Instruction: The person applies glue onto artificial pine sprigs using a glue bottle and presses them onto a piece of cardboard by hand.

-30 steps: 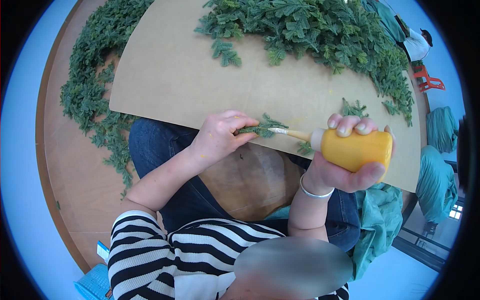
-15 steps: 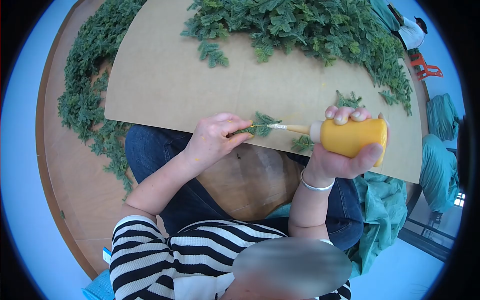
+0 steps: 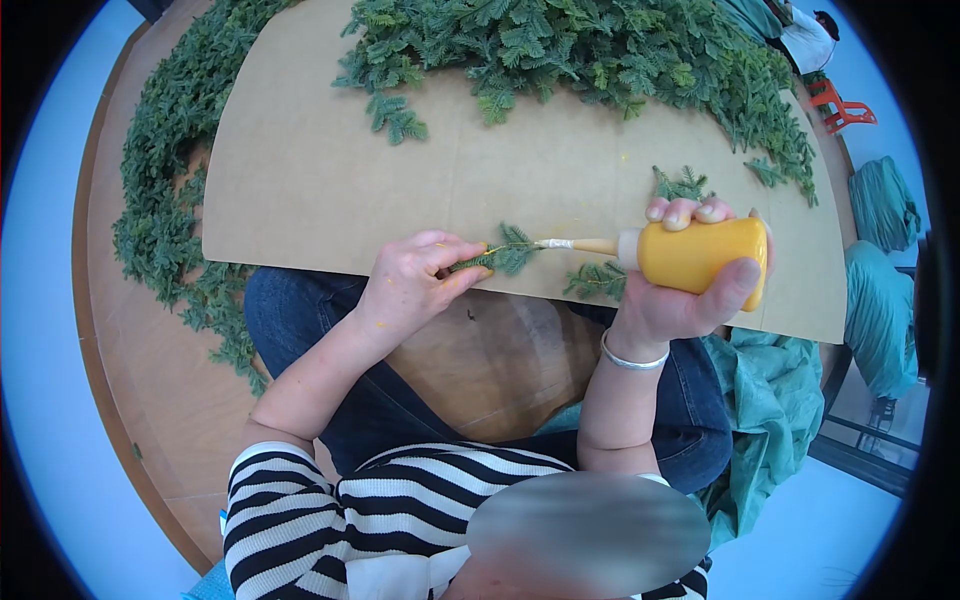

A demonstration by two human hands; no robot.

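Observation:
My left hand (image 3: pixel 415 275) pinches the stem end of a small green fir sprig (image 3: pixel 514 250), whose needles reach out to the right over the board's near edge. Fine yellow streaks mark the sprig and my fingertips. Wrapped around a yellow squeeze bottle (image 3: pixel 700 262), my right hand (image 3: pixel 668 305) holds it on its side, palm up. The bottle's long tan nozzle (image 3: pixel 590 245) has a silvery wrapped tip that points left, close to the sprig; whether it touches I cannot tell. Another loose sprig (image 3: pixel 597 282) lies below the nozzle.
A brown board (image 3: pixel 330 170) spans my lap, with a big heap of fir sprigs (image 3: pixel 560 60) along its far side. More greenery (image 3: pixel 160 190) lies on the floor at left. Green cloth (image 3: pixel 770 410), a red stool (image 3: pixel 842 107) and another person (image 3: pixel 805 40) are at right.
The camera view has shifted slightly. The nozzle tip sits a little farther from my left fingertips, and more yellow streaks show around the sprig. Both hands keep their holds.

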